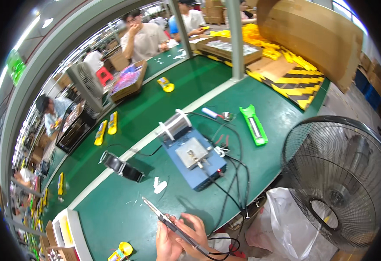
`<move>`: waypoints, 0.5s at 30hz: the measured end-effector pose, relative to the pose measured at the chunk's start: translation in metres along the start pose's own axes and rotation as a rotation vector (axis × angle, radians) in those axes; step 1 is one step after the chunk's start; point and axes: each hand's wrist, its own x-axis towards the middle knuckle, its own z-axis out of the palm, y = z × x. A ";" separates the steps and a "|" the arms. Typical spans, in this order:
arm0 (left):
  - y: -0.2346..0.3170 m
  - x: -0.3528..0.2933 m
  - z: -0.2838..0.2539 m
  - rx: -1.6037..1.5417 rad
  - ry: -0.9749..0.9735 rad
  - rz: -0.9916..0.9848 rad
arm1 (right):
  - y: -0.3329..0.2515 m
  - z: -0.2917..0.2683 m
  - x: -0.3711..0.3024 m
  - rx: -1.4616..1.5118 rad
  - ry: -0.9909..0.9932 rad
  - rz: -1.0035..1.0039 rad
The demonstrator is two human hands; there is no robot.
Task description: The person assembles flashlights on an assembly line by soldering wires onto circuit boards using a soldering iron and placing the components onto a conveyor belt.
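A soldering iron (166, 221) slants up and to the left between my two hands, its thin metal tip above the green worktable (112, 204). My left hand (166, 244) has its fingers around the iron's grip from the left. On the other side my right hand (194, 227) is curled at the handle, fingers bent. The black cable runs off past the right wrist. Small white pieces (159, 187) lie beyond the tip. Farther off stands a blue soldering station (194, 174) with a metal block on top and a spool (174, 125) at its far end.
A black holder (121, 166) stands left of the station. A green plastic housing (254, 125) lies to its right, near loose wires. Yellow housings (112, 123) lie on the green belt. A large black fan (338, 178) and a white bag (281, 222) flank the right edge. People sit farther back.
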 end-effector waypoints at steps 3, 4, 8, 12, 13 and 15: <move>0.011 0.011 -0.008 -0.102 0.048 0.109 | -0.008 -0.016 -0.014 0.011 -0.300 0.088; 0.017 0.013 -0.009 -0.112 0.092 0.162 | -0.007 -0.027 -0.022 -0.030 -0.453 0.040; 0.031 0.019 -0.039 -0.189 0.096 0.267 | -0.072 -0.056 -0.012 -0.021 -0.720 0.418; 0.029 0.011 -0.059 -0.317 0.138 0.212 | -0.050 -0.147 0.060 0.274 -1.315 0.358; 0.026 0.009 -0.066 -0.354 0.146 0.187 | -0.049 -0.149 0.075 0.312 -1.262 0.307; 0.019 0.007 -0.075 -0.373 0.122 0.133 | -0.043 -0.148 0.099 0.326 -1.236 0.317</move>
